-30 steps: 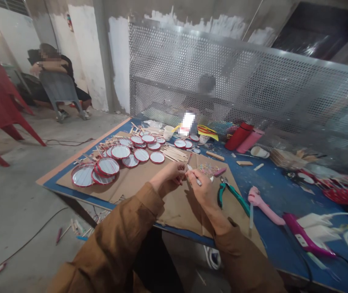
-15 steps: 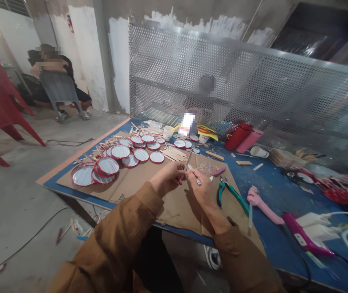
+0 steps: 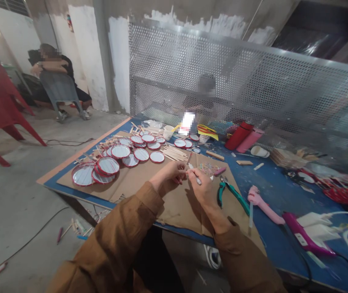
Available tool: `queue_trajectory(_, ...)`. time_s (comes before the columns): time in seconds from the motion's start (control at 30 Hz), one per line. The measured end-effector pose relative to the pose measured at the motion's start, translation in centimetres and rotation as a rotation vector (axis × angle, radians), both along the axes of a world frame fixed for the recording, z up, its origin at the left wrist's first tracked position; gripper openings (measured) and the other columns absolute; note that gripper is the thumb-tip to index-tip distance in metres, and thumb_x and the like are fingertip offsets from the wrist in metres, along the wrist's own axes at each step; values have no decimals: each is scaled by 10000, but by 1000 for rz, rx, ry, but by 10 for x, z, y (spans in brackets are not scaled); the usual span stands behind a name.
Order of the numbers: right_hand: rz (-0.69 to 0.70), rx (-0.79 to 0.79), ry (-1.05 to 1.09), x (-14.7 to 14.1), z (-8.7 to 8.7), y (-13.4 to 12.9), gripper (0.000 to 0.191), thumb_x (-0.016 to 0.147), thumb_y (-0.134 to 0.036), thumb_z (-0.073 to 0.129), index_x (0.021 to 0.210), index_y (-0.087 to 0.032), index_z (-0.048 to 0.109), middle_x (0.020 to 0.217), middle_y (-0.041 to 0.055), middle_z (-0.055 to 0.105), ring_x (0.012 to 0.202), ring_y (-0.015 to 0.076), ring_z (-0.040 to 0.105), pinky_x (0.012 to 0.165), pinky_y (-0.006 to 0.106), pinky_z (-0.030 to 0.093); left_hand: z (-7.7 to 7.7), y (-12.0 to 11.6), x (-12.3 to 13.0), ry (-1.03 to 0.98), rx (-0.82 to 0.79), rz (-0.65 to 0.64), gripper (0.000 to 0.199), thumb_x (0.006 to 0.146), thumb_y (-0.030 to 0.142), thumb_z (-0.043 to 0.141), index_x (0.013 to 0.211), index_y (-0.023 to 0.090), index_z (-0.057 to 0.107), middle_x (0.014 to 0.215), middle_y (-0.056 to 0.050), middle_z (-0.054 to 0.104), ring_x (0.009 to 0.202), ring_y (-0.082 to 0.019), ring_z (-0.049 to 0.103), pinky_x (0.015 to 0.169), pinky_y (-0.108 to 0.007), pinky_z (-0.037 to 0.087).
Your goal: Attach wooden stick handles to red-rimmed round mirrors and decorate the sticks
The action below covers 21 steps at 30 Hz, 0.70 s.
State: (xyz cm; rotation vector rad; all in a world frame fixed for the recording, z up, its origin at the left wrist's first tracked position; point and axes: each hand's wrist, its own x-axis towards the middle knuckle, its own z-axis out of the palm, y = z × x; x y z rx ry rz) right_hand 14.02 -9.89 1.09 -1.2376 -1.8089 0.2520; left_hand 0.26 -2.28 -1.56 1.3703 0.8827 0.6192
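Observation:
My right hand (image 3: 202, 184) is closed around a slim white pen-like stick (image 3: 199, 180), held over a cardboard sheet (image 3: 174, 209). Close beside it, my left hand (image 3: 171, 176) has its fingers pinched together, and whatever lies between them is too small to name. The fingertips of both hands nearly meet. Just beyond them lie a scatter of small coloured bits (image 3: 207, 167) and a pink stick (image 3: 220, 171). Teal-handled pliers (image 3: 234, 195) rest to the right of my right hand. Round white discs with red rims (image 3: 120, 151) are piled to the left.
Flat wooden sticks (image 3: 174, 154) lie behind my hands. A pink glue gun (image 3: 264, 205) and a purple power strip (image 3: 306, 236) with cables sit at right. Red and pink cylinders (image 3: 239, 135) stand by the perforated metal screen (image 3: 168, 57). Another person sits at the far left.

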Motion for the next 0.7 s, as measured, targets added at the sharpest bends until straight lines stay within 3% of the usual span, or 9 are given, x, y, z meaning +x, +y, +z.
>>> queue_trajectory(0.7, 44, -2, -31, 0, -1, 0, 328, 932, -384, 454, 764, -196, 663, 700, 21, 672, 661, 164, 591, 643, 259, 425, -1, 0, 1, 15, 31, 4, 62, 822, 152, 572, 878, 130, 559, 550, 35, 549, 434, -88, 568, 456, -172, 437)
